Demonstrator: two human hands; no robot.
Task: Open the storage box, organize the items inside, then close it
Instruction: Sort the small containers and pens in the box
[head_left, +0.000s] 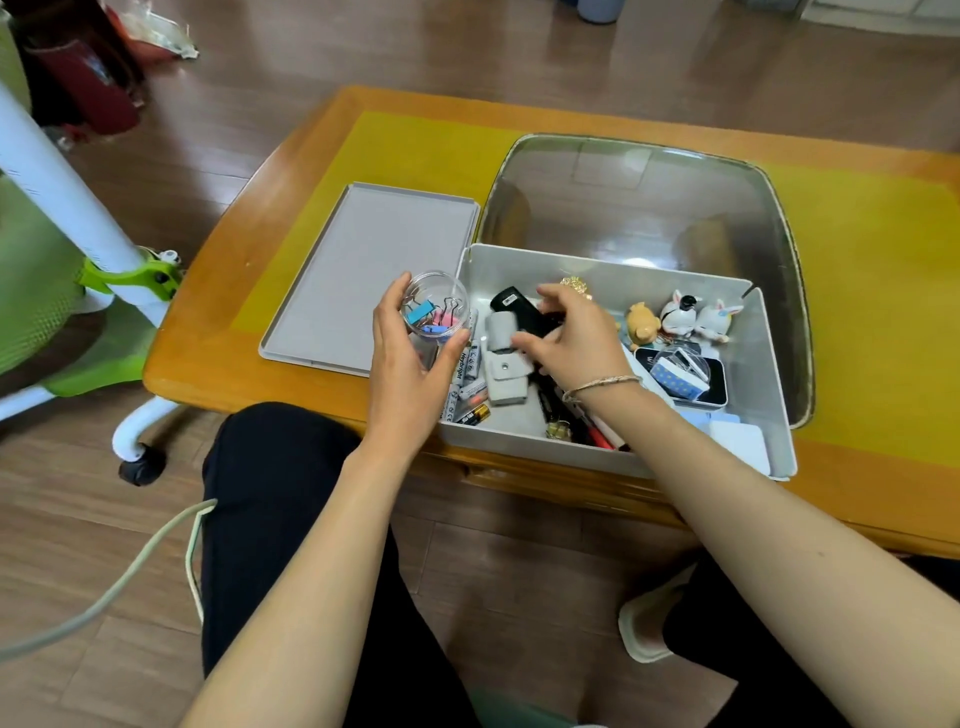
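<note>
Our left hand (402, 374) has its grip round a clear round tub of coloured binder clips (435, 307); our right hand (574, 338) has its grip on a black oblong gadget (522, 310) inside the open grey plastic storage box (597, 270).

Glossy wooden table (218, 364), matt grey plastic box (613, 270), clear plastic jar (436, 306).

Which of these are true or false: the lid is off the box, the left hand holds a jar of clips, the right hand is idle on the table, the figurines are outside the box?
1. The lid lies on the table, left of the storage box: true.
2. The left hand holds the clear jar of binder clips: true.
3. The right hand rests idle on the table: false; it reaches into the box, at a black device.
4. The figurines stand outside the box: false; they are inside.
</note>
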